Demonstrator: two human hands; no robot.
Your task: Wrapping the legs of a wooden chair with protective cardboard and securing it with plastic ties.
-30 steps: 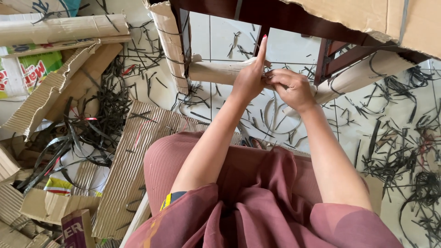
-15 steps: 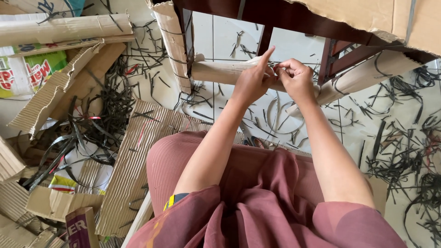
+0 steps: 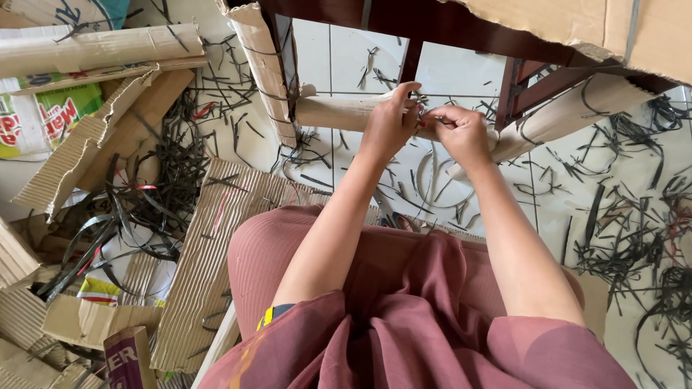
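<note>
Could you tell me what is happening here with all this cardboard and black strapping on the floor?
A seated person in a maroon garment is working on a dark wooden furniture frame whose rails are wrapped in cardboard. The left hand grips the cardboard-wrapped rail, while the right hand pinches a thin black strap right beside it. Corrugated cardboard sheets and cut black strap pieces litter the tiled floor.

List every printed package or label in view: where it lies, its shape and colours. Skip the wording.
Green printed carton: far left on the floor, flattened, green and white with red lettering.
Dark purple box: bottom left, upright corner, pale lettering.
Yellow and red wrapper: lower left, half buried under cardboard.
</note>
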